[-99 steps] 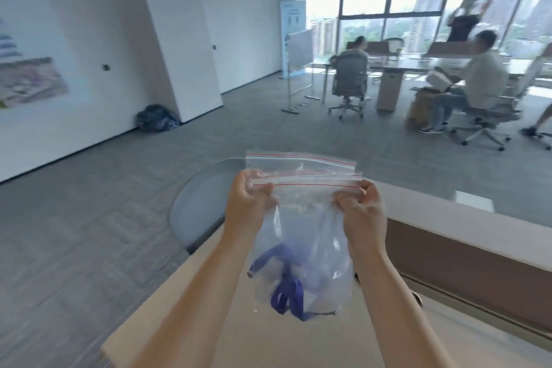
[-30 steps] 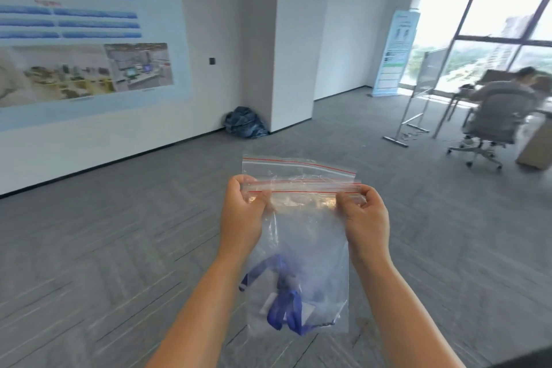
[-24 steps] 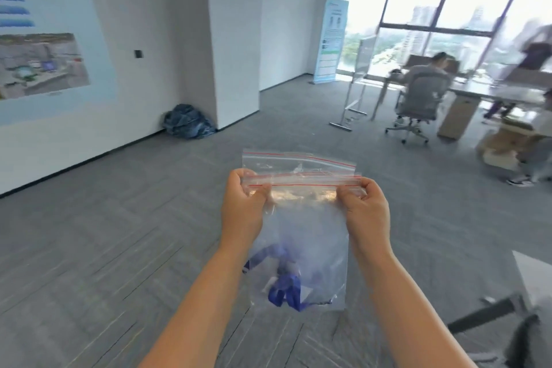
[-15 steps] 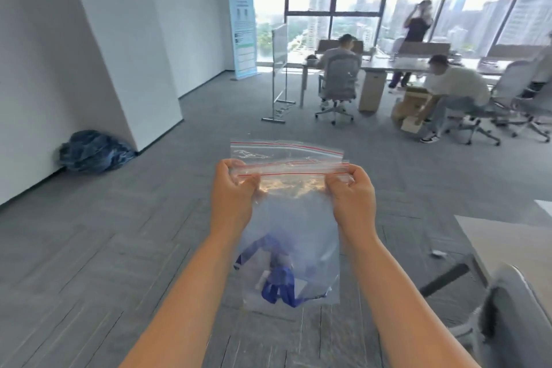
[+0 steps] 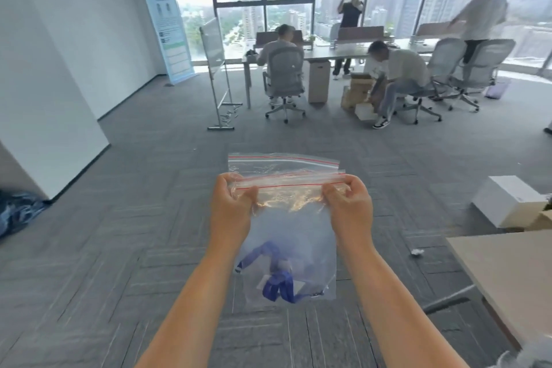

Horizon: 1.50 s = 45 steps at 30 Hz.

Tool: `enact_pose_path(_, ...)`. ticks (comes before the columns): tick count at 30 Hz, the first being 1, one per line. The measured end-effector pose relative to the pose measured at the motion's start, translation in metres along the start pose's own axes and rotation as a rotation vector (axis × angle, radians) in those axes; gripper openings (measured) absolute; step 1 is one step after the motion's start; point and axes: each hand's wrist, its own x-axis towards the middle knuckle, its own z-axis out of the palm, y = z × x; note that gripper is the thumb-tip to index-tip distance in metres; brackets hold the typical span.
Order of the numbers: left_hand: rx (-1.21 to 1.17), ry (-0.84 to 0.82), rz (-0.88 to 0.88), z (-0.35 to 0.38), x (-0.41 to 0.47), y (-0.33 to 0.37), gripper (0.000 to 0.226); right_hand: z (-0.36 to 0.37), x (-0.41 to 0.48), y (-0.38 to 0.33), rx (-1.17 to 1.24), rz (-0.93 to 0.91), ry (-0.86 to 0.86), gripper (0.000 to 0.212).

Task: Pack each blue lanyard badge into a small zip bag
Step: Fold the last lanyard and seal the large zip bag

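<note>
The blue lanyard badge (image 5: 279,281) is lying bunched at the bottom of the zip bag (image 5: 294,230), well below the bag's mouth. One run of strap is pointing up toward the bag's left edge, and the card is too blurred through the plastic to tell how it is facing. The bag is hanging upright in the air, mouth uppermost, its long axis running top to bottom, while its zip strip (image 5: 289,183) is running level and crosswise between the top corners. The left hand (image 5: 231,209) is pinching the bag's top left corner and the right hand (image 5: 349,207) its top right corner, fingers curled on the near lip, each equally near the strip. The far lip is standing higher than the near one, so the mouth is probably not sealed yet, and the next move is likely turning on pressing along that crosswise strip. A table (image 5: 507,275) is showing right of the bag.
</note>
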Motion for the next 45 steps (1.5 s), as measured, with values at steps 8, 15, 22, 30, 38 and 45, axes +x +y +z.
enact_pose_path(8,-0.088,-0.249,0.03,0.114,0.177,-0.038,0.028,0.033,0.16,0.029,-0.042,-0.046,0.234,0.012)
enact_pose_path(15,-0.154,-0.532,0.04,0.243,0.298,-0.032,0.024,0.022,0.279,0.025,-0.063,-0.076,0.536,0.013)
enact_pose_path(22,-0.151,-0.743,0.06,0.405,0.345,-0.021,0.022,-0.051,0.385,0.037,-0.096,-0.119,0.777,0.01)
enact_pose_path(30,-0.138,-0.911,0.055,0.604,0.357,-0.011,0.021,-0.17,0.503,0.044,-0.102,-0.169,0.998,0.023)
enact_pose_path(38,-0.162,-1.159,0.097,0.774,0.333,0.02,0.024,-0.283,0.566,0.026,-0.16,-0.175,1.217,0.016)
enact_pose_path(45,-0.219,-1.473,0.119,0.929,0.283,0.023,0.02,-0.384,0.605,0.032,-0.225,-0.196,1.573,0.016)
